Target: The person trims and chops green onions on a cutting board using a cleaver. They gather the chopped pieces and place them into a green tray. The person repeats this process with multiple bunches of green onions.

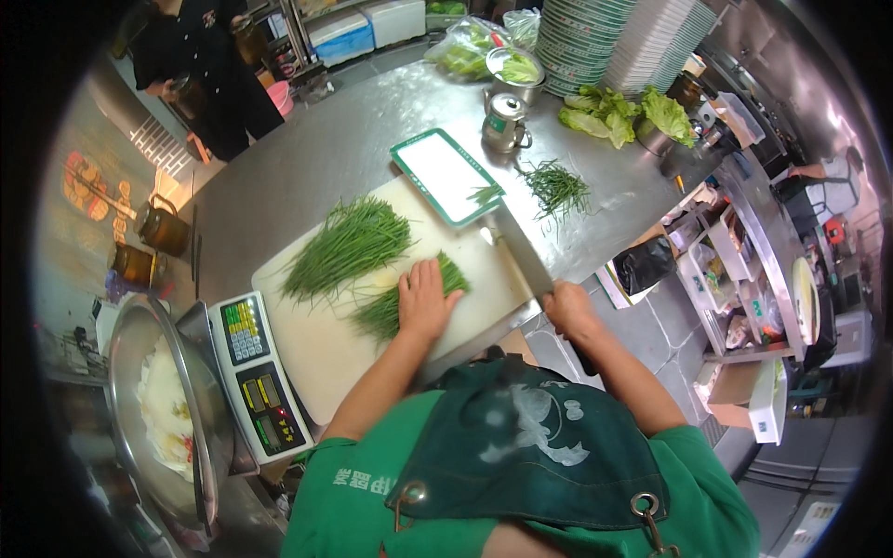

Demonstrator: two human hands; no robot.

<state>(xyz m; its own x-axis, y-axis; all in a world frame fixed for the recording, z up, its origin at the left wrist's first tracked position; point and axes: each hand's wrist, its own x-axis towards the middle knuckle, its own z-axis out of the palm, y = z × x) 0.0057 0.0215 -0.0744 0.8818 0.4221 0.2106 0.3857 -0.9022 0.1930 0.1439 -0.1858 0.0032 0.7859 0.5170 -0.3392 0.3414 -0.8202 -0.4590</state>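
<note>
My left hand (425, 301) lies palm down over a smaller bunch of chives (380, 315), pressing it to the white cutting board (317, 363). The bunch's cut end (452, 273) shows past my fingers. My right hand (573, 311) grips a cleaver (520, 257), its broad blade over the board's right edge, apart from the bunch. Beyond my left hand lies a larger loose bunch of chives (352, 244). A white tray with a green rim (446, 174) overlaps the board's far edge and bears a few cut pieces. A pile of cut chives (556, 187) sits on the steel table.
A scale (264, 376) and a large steel bowl (199, 411) stand at the left. A metal teapot (505, 124), lettuce (600, 115) and tall stacks of trays (582, 42) occupy the table's far side. A person (202, 77) holding jars stands beyond the table.
</note>
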